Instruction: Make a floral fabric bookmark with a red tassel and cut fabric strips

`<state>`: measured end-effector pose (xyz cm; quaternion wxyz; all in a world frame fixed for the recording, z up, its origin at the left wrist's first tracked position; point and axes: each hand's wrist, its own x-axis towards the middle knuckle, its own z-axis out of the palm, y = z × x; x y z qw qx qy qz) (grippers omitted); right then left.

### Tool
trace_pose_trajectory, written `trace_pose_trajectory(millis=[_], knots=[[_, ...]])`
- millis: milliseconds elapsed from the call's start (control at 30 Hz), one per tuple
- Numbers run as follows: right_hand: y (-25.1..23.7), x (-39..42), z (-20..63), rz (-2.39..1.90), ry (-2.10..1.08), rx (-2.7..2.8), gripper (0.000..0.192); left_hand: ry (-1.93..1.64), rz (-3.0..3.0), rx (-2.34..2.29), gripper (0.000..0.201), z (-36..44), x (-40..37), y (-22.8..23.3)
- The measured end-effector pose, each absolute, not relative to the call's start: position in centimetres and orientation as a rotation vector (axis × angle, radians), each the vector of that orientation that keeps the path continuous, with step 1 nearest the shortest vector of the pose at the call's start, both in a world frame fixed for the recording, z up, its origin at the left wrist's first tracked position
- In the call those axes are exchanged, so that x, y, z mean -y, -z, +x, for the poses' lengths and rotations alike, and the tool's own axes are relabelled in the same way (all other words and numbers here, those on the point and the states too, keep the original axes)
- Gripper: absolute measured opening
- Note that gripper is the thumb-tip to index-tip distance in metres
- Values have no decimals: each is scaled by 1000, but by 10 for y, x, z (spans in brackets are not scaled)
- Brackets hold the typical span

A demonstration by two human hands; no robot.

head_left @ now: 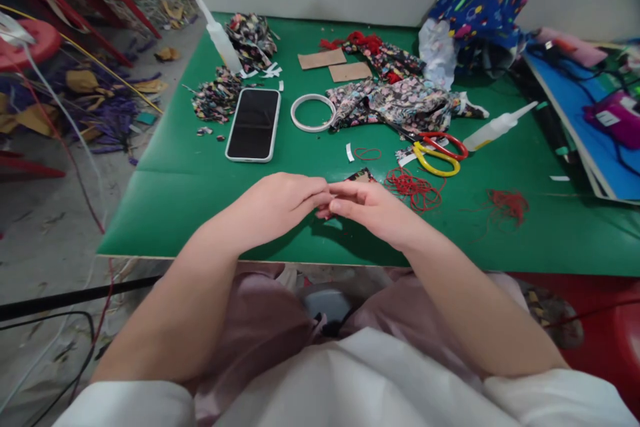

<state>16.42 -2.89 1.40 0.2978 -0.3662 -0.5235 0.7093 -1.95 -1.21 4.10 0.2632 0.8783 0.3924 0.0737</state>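
Observation:
My left hand [280,203] and my right hand [370,207] meet fingertip to fingertip just above the green table [175,200], near its front edge. A small dark floral fabric piece [361,176] pokes out behind my right hand's fingers. What the fingertips pinch between them is too small to make out. A tangle of red thread [415,190] lies just right of my right hand.
A phone [253,124] lies face up left of centre, with a white ring [313,112] beside it. Yellow and red scissors [439,152], floral fabric [395,103], two glue bottles [493,128] [223,43], cardboard pieces [335,63] and fabric scraps [217,95] lie further back.

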Motion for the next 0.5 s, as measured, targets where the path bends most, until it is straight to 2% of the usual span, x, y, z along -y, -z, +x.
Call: trace_pose_trajectory(millis=[267, 400, 500], knots=[[-11, 32, 166, -980, -2052, 1326, 17, -111, 2280, -950, 31, -28, 12, -49], [-11, 32, 168, -966, -2128, 1311, 30, -115, 2258, -936, 29, -30, 12, -52], [-11, 33, 167, -977, -2136, 1285, 26, -119, 2258, -931, 28, -31, 11, -52]])
